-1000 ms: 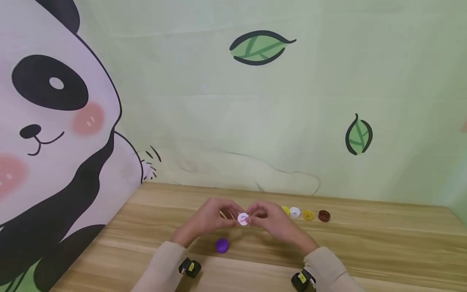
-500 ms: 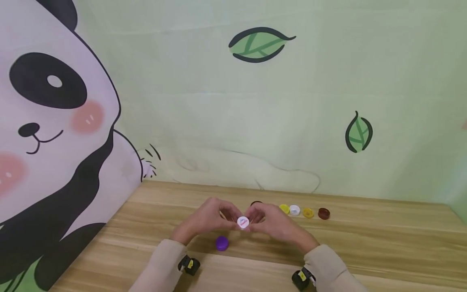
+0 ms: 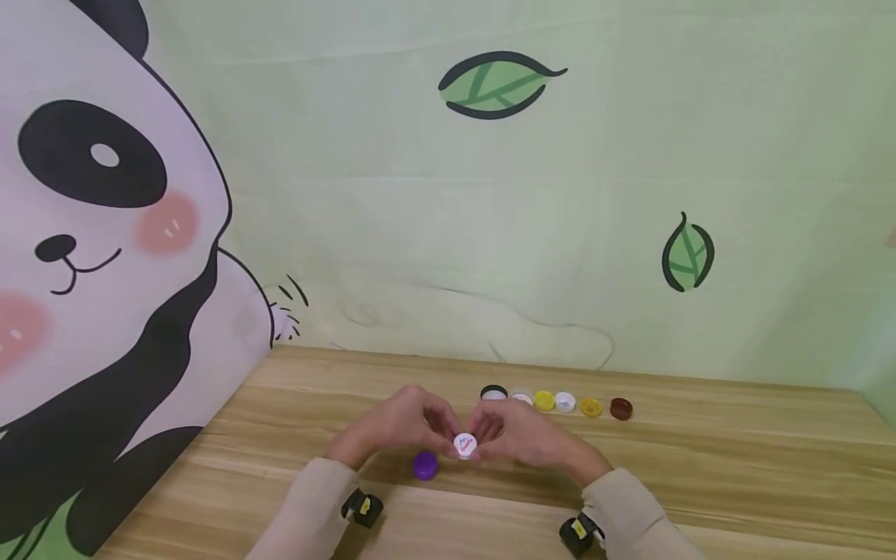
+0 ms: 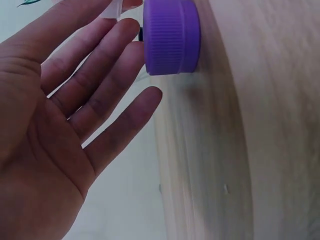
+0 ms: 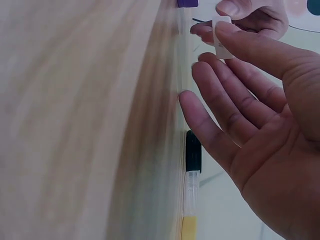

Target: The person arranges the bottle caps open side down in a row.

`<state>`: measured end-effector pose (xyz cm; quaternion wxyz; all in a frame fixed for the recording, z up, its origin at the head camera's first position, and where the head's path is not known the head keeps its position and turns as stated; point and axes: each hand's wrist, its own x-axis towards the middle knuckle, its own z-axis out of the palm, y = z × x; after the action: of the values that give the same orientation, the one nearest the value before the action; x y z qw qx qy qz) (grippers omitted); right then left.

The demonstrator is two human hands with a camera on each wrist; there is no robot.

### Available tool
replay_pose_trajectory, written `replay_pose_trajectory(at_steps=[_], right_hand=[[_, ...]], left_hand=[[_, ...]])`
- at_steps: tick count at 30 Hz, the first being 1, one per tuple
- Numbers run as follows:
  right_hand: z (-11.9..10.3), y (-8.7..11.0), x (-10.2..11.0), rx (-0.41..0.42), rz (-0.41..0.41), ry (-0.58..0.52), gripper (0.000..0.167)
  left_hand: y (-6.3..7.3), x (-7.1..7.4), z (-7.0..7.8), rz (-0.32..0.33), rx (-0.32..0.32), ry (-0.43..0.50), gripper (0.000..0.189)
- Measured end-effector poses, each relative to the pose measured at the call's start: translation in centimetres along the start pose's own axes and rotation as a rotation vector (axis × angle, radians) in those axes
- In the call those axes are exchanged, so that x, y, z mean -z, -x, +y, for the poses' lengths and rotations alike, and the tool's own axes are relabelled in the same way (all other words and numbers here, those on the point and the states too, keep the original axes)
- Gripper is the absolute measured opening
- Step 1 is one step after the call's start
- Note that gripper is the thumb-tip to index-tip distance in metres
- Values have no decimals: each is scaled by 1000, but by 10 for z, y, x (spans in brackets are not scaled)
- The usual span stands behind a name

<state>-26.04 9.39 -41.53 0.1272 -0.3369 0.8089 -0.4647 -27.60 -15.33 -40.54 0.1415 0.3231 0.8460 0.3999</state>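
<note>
A small white bottle cap [image 3: 465, 445] with blue and red print on top is held between both hands above the table. My left hand [image 3: 413, 424] pinches its left side and my right hand [image 3: 521, 432] its right side. In the right wrist view, the right thumb presses the white cap [image 5: 220, 46], while the other fingers spread loosely. A ribbed purple bottle cap [image 4: 172, 37] sits on the table close to the left hand's fingertips, apart from the white one; in the head view this purple cap [image 3: 425, 466] is below the left hand.
Behind the right hand runs a row of caps: a black-rimmed cap [image 3: 494, 391], a pale cap [image 3: 522, 398], a yellow cap [image 3: 544, 401], a white cap [image 3: 565, 402], an amber cap [image 3: 591, 407] and a brown cap [image 3: 621, 409]. A printed cloth [image 3: 392, 233] hangs behind the wooden table [image 3: 742, 459].
Both hands have come down and nearer with the white cap between them. Its print has turned. The black-rimmed and pale caps behind the right hand now show.
</note>
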Motion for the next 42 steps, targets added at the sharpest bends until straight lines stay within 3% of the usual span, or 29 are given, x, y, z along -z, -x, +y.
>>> replay_pose_trajectory(at_steps=[16, 31, 38, 42], right_hand=[[-1, -1, -6, -7, -64, 30, 24], [-1, -3, -17, 9, -60, 37, 27], [-1, 0, -12, -26, -74, 11, 26], [1, 2, -8, -21, -67, -23, 25]], left_hand=[[-1, 1, 4, -98, 18, -81, 19], [4, -4, 3, -87, 36, -100, 20], [4, -3, 3, -94, 55, -55, 19], [2, -2, 0, -61, 33, -12, 22]])
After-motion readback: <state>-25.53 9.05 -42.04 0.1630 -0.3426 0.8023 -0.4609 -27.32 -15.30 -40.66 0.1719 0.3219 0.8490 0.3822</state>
